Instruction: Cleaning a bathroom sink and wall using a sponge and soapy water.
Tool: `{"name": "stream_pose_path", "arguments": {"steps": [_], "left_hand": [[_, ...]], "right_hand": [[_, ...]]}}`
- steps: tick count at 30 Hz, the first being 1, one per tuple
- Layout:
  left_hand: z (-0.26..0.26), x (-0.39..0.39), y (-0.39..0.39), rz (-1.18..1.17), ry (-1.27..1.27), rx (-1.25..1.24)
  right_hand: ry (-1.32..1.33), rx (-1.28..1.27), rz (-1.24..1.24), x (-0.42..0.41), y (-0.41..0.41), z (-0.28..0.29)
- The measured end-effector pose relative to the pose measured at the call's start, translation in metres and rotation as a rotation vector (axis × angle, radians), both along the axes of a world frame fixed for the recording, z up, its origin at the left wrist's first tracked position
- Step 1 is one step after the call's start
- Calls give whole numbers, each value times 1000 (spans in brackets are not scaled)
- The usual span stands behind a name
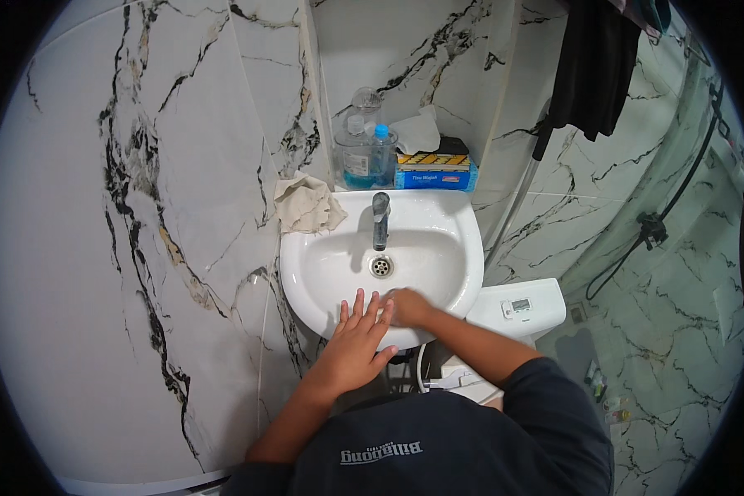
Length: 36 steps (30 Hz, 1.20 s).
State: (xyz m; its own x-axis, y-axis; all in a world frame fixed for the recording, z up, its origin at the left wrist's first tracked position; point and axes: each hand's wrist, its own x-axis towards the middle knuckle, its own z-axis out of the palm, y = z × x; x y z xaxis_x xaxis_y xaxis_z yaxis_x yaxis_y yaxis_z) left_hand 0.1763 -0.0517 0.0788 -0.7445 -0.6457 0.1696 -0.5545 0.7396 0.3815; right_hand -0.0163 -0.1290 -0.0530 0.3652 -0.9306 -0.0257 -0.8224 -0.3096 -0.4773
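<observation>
A white ceramic washbasin [291, 273] is in front of me, with a dark metal faucet [380, 220] above its round drain strainer [382, 266]. My left hand [358, 347] is held palm down over the front rim with its fingers spread, back of the hand facing up and nothing in it. Just right of its fingertips, my right hand [409, 308] is low inside the basin's front edge, slightly blurred and bent at the wrist. Its fingers are mostly hidden, so whether they hold anything cannot be seen. A crumpled beige cloth [309, 204] lies on the basin's back left corner.
Behind the basin, a niche holds a clear container [347, 152] with bottles, one with a blue cap [381, 131], and a blue tissue box [437, 178]. A white toilet tank [514, 307] adjoins on the right. Dark fabric [592, 74] hangs above a metal pole [514, 208].
</observation>
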Motion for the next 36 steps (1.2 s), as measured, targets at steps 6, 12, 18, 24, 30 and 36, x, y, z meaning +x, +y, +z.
{"name": "stream_pose_path", "arguments": {"steps": [6, 12, 18, 24, 30, 36], "left_hand": [[-13, 3, 3, -76, -229, 13], [-19, 6, 3, -48, -226, -1], [-15, 9, 4, -34, -254, 22], [-16, 5, 4, -10, -249, 30], [-20, 8, 4, 99, -226, -31], [-24, 12, -1, 136, -222, -29]], "right_hand": [[598, -349, -134, -81, -20, 38], [-23, -100, -71, 55, -8, 13], [44, -67, -8, -4, -25, -2], [602, -263, -239, -41, -34, 20], [-375, -129, -292, 112, -31, 24], [236, -176, -76, 4, -48, -11]]}}
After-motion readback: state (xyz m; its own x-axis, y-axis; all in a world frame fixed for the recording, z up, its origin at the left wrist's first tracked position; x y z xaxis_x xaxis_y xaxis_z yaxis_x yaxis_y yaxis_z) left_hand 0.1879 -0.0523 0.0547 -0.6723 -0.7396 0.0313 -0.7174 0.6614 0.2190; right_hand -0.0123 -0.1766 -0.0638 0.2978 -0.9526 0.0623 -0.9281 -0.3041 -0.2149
